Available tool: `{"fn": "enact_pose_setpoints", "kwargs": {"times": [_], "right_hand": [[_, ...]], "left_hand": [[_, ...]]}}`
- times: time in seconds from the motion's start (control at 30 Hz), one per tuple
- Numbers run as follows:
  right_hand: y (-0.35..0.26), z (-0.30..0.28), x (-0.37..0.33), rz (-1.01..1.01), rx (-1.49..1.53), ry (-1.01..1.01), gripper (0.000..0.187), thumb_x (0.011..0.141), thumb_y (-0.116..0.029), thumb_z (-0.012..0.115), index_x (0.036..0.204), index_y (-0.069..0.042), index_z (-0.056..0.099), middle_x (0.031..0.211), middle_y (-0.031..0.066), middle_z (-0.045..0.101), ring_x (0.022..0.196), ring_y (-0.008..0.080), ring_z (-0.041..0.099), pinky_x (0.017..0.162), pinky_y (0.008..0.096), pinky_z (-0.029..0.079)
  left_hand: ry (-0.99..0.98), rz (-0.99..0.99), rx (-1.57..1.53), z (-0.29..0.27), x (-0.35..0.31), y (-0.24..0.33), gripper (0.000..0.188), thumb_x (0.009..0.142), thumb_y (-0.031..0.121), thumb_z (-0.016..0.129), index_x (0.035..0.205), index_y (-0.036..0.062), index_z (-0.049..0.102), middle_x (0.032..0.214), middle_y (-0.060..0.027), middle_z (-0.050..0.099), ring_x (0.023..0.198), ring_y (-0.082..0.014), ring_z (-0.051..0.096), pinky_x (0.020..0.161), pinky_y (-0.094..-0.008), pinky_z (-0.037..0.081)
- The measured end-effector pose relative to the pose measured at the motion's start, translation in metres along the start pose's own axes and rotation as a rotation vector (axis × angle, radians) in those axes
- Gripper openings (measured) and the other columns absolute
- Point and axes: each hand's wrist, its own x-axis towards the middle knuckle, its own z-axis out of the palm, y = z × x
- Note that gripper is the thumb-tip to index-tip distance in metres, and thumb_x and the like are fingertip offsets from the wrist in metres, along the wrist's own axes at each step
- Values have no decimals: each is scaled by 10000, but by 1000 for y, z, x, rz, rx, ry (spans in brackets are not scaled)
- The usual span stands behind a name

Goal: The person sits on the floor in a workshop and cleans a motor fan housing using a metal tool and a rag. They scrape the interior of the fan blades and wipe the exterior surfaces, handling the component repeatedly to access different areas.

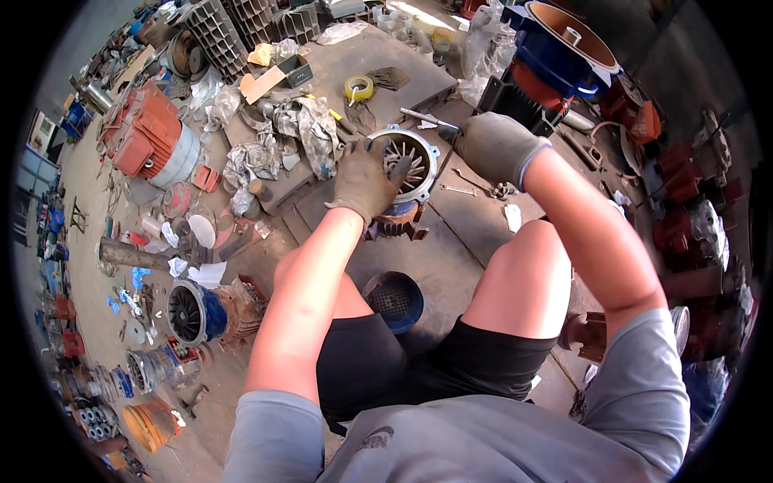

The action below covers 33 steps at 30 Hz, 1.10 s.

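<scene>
Between my knees and the workbench stands a small electric motor (pixel 400 216), its open end up, with a light metal rim and fan-like blades inside. My left hand (pixel 362 181), in a grey-brown work glove, grips the motor's left side, fingers at the rim and thumb over the opening. To the right of the motor and above it, my gloved right hand (pixel 498 149) is closed around a tool with a silver rod (pixel 420 117) that points left past the rim. The glove hides most of this tool, so its kind cannot be told.
Wrenches (pixel 459 190) lie right of the motor. A blue bowl-like part (pixel 393 302) sits between my feet. Yellow tape (pixel 358 88) and crumpled rags (pixel 310 133) lie beyond. A large blue motor (pixel 555 56) stands far right, a red one (pixel 145 133) left.
</scene>
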Motion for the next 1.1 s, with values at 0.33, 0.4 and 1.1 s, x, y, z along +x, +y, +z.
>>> {"fn": "enact_pose_setpoints", "kwargs": {"times": [0.33,0.4,1.1], "right_hand": [[9,15,23,-197,819,-120,524,1077,-515,648,1184,-28,807,988,243,774,933,381,732,927,490,575],[-7,25,24,-214,940,-101,529,1129,-532,615,1102,-40,806,891,189,749,847,355,719,855,458,576],[9,56,-54,379,1572,613,452,1182,-392,605,1069,4,795,825,84,779,811,171,735,817,331,585]], "left_hand": [[-44,88,56,5,7,-10,675,1077,518,689,1452,-39,621,1447,-296,644,1395,-505,572,1231,-562,439],[-29,86,47,4,3,-15,640,1067,485,712,1442,-27,627,1442,-286,638,1380,-502,578,1220,-563,449],[70,-280,255,11,-10,40,615,1056,430,724,1442,-38,629,1385,-339,689,1342,-475,635,1183,-558,481]]}}
